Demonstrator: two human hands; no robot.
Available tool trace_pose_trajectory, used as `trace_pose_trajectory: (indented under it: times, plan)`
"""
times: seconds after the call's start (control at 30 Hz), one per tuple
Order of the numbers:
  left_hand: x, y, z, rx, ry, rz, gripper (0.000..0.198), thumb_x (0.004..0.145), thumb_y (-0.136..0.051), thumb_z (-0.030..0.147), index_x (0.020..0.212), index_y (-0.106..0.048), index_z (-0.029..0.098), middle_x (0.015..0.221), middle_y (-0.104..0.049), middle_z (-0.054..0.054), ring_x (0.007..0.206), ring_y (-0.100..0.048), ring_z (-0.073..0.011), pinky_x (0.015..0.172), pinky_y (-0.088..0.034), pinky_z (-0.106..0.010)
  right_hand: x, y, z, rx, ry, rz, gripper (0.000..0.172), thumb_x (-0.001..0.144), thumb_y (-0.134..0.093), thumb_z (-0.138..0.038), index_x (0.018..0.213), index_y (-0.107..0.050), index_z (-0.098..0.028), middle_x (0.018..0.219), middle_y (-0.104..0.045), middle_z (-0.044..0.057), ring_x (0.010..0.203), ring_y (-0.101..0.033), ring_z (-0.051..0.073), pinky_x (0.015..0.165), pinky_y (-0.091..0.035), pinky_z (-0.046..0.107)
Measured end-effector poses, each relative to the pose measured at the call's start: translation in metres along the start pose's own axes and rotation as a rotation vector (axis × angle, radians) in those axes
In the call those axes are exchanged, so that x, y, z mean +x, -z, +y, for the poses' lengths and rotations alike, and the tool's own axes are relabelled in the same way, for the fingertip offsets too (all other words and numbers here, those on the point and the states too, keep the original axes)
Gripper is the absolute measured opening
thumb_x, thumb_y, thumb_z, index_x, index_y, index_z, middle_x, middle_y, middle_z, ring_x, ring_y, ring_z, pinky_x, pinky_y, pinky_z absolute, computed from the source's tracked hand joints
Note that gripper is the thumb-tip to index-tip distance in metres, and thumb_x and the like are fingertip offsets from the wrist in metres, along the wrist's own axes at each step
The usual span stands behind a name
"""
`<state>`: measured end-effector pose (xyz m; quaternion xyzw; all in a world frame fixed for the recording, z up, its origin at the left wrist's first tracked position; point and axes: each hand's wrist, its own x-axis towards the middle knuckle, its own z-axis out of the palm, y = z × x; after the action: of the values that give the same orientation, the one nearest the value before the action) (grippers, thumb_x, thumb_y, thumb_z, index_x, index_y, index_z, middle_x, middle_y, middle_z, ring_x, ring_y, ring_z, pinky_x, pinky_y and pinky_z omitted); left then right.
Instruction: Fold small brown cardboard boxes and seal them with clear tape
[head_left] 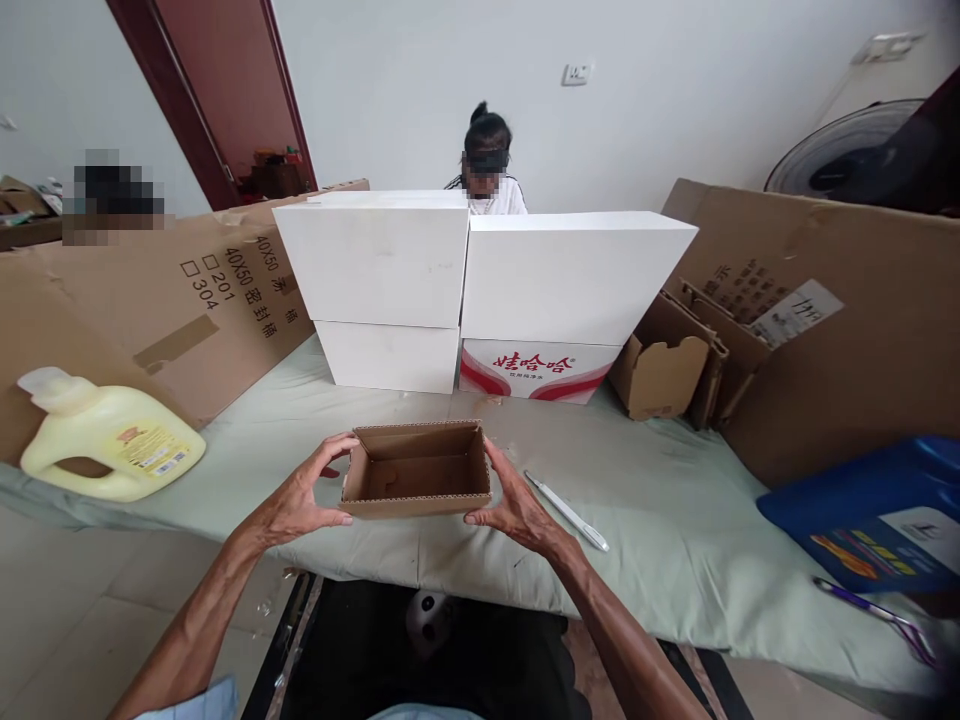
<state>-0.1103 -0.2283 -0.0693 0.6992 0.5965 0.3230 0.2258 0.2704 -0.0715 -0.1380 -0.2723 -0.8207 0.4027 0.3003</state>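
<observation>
Carton (416, 508) | open-topped, bare brown inside visible | left fingers (335, 444) and right fingers (499, 461) gripping its ends

White boxes (375, 265) piled two high, side by side, on pale green cloth (652, 500); lower right one carries red lettering (534, 364). Person (508, 194) in white top just behind boxes. Yellow jug (124, 440) over at left, near big printed cardboard (214, 310). Blue jug (862, 510) at right edge. Fan (832, 155) behind right-hand cardboard (847, 250). Socket (576, 74) on pale wall (390, 90), dark red doorframe (175, 100) back left.
</observation>
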Motion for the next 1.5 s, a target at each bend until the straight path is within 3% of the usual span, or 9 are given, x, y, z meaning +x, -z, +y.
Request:
trace_pose_trajectory:
  times: [0.1,0.27,0.63,0.87,1.13,1.23,1.33,1.4,1.5]
  plan:
    - [-0.014,-0.011,0.003,0.086,-0.032,0.031,0.095,0.079,-0.091,0.02,0.161,-0.047,0.04,0.179,-0.038,-0.012,0.161,-0.048,-0.0399,0.118,-0.06,-0.053,0.002,-0.005,-0.006,0.057,0.03,-0.014,0.132,0.081,-0.084,-0.08,0.181,-0.013,-0.032,0.185,-0.025,0.015,0.169,-0.029,0.043,0.137,-0.028,0.063]
    - [-0.03,-0.022,0.007,0.128,-0.095,0.052,0.095,0.079,-0.095,0.02,0.158,-0.047,0.041,0.178,-0.037,-0.012,0.16,-0.048,-0.0391,0.122,-0.057,-0.055,-0.024,-0.004,-0.005,-0.032,-0.014,-0.001,0.129,0.083,-0.086,-0.076,0.181,-0.013,-0.033,0.184,-0.026,0.014,0.169,-0.029,0.043,0.137,-0.028,0.062]
    - [-0.012,-0.028,0.012,0.072,-0.065,0.025,0.102,0.072,-0.099,0.024,0.158,-0.048,0.041,0.173,-0.039,-0.011,0.151,-0.056,-0.0392,0.121,-0.057,-0.055,-0.032,0.002,-0.008,-0.042,0.0,0.061,0.117,0.089,-0.081,-0.074,0.179,-0.018,-0.033,0.178,-0.037,0.015,0.163,-0.038,0.041,0.135,-0.034,0.058]
    - [-0.003,-0.029,0.01,-0.005,-0.029,-0.015,0.103,0.071,-0.096,0.022,0.159,-0.047,0.042,0.174,-0.038,-0.011,0.153,-0.054,-0.0416,0.114,-0.062,-0.055,-0.032,0.002,-0.006,0.0,-0.028,0.052,0.12,0.089,-0.084,-0.071,0.18,-0.016,-0.034,0.181,-0.032,0.016,0.166,-0.035,0.042,0.135,-0.033,0.058]
    - [-0.001,-0.032,0.005,-0.038,-0.002,-0.043,0.104,0.072,-0.095,0.026,0.162,-0.045,0.041,0.178,-0.037,-0.011,0.166,-0.037,-0.044,0.122,-0.055,-0.057,-0.023,-0.001,0.001,0.079,-0.054,0.026,0.127,0.084,-0.086,-0.074,0.181,-0.017,-0.029,0.182,-0.031,0.017,0.167,-0.033,0.042,0.136,-0.032,0.059]
    - [0.004,-0.031,0.008,-0.124,0.029,0.012,0.102,0.068,-0.098,0.033,0.158,-0.051,0.035,0.171,-0.046,-0.013,0.159,-0.046,-0.0437,0.123,-0.052,-0.055,-0.018,0.001,-0.006,0.126,-0.067,0.017,0.128,0.083,-0.085,-0.078,0.18,-0.019,-0.028,0.18,-0.034,0.019,0.165,-0.036,0.042,0.136,-0.031,0.06]
    - [0.015,-0.022,0.015,-0.354,0.131,0.087,0.105,0.068,-0.098,0.047,0.159,-0.049,0.03,0.159,-0.06,-0.015,0.142,-0.063,-0.0412,0.115,-0.057,-0.05,-0.017,0.011,-0.026,0.195,-0.114,-0.028,0.121,0.085,-0.081,-0.081,0.179,-0.023,-0.032,0.178,-0.04,0.016,0.163,-0.04,0.042,0.132,-0.037,0.062]
    - [0.024,-0.015,0.018,-0.586,0.278,0.106,0.098,0.076,-0.09,0.061,0.159,-0.049,0.027,0.147,-0.07,-0.015,0.131,-0.07,-0.04,0.102,-0.062,-0.047,-0.02,0.021,-0.042,0.217,-0.105,-0.062,0.12,0.085,-0.077,-0.085,0.179,-0.023,-0.036,0.181,-0.035,0.015,0.163,-0.04,0.042,0.13,-0.04,0.063]
    - [0.033,-0.013,0.018,-0.884,0.564,0.022,0.083,0.082,-0.076,0.076,0.142,-0.064,0.02,0.121,-0.081,-0.014,0.107,-0.078,-0.0369,0.083,-0.063,-0.041,-0.029,0.031,-0.063,0.158,-0.002,-0.106,0.13,0.078,-0.078,-0.09,0.18,-0.018,-0.037,0.186,-0.022,0.014,0.168,-0.031,0.043,0.132,-0.037,0.061]
